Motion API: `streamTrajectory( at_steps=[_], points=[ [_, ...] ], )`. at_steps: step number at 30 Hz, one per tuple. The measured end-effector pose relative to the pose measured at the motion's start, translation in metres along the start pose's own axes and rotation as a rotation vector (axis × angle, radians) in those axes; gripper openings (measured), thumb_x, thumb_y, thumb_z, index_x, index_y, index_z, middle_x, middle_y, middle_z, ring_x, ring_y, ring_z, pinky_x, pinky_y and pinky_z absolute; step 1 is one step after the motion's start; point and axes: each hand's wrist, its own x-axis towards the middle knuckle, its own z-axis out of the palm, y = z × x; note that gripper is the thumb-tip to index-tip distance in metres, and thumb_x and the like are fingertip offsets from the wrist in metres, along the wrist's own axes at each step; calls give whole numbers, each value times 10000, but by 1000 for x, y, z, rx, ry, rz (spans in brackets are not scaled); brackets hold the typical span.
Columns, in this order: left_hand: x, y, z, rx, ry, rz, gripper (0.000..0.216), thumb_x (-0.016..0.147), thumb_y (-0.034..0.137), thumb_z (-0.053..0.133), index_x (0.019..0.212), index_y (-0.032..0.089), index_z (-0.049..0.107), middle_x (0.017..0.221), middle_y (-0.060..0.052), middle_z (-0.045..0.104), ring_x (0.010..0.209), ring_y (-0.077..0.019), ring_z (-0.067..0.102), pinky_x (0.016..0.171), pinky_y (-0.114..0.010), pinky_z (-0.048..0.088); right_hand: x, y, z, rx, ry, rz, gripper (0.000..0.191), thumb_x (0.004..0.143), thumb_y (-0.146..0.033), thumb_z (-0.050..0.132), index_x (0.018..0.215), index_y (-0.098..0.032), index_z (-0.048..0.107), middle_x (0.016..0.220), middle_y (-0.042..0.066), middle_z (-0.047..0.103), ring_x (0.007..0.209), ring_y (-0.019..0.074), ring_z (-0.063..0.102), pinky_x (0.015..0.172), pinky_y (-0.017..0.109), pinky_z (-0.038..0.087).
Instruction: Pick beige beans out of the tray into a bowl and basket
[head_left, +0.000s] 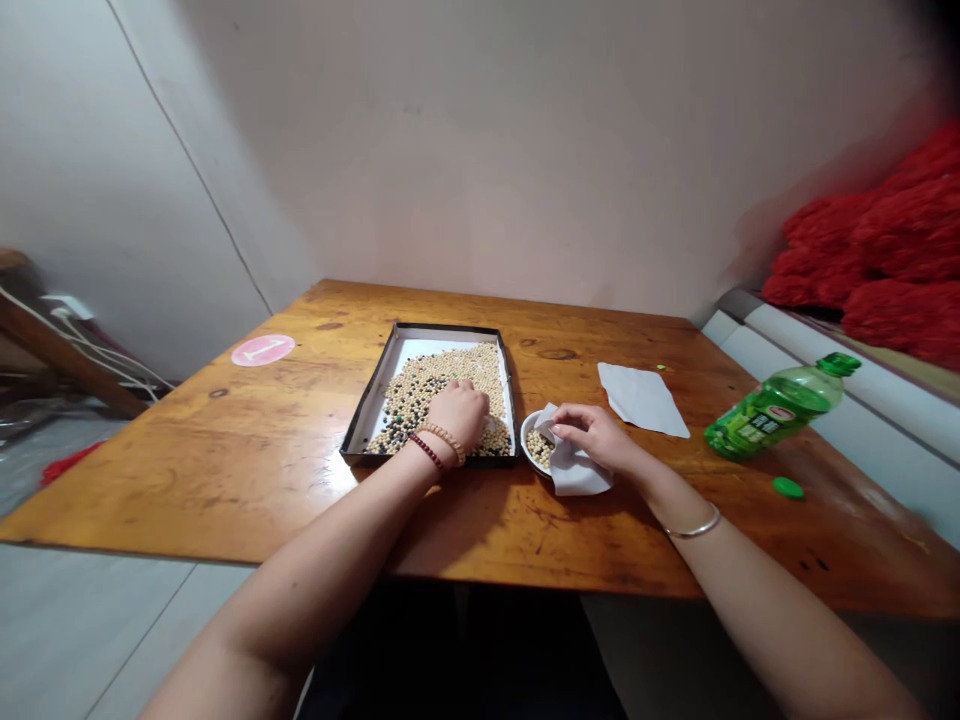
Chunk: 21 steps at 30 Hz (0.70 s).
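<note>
A shallow black-edged tray [365, 405] holds a spread of pale, dark and green beans [420, 385], thinner at its far left, where white lining shows. My left hand [459, 412] is over the tray's near right part, closed and knuckles up among the beans. Its fingertips and anything in them are hidden. Right of the tray stands a small white bowl [526, 452] with mixed beans [539, 449] inside. At the bowl's right side my right hand [592, 436] pinches a piece of white paper [581, 476], which hangs over the rim.
A flat white sheet [643, 398] lies farther right on the wooden table [300, 480]. Beyond it a green drink bottle [780, 408] stands tilted in view, near a loose green cap [787, 488]. A pink round sticker [263, 350] is at left; red fibre bundles [885, 240] are piled at right.
</note>
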Motion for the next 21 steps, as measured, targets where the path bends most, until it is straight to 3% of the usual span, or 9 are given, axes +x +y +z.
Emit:
streamTrajectory(
  at_steps=[13,21],
  points=[
    [-2,1,-6,-3,-57,6,215,802,331,601,745,144,690,853,-132,637,863,-239,571,704,-323,488,-1,-4,2,14,48,47,272,730,-415,678,817,-158,661,829,53,677,739,172,605,699,304,468],
    [-3,6,-14,-46,73,67,190,840,260,535,807,148,686,845,-106,633,844,-220,568,742,-334,469,0,-2,2,63,42,27,283,764,-437,636,800,-159,671,794,50,671,712,166,595,674,287,463]
  ],
)
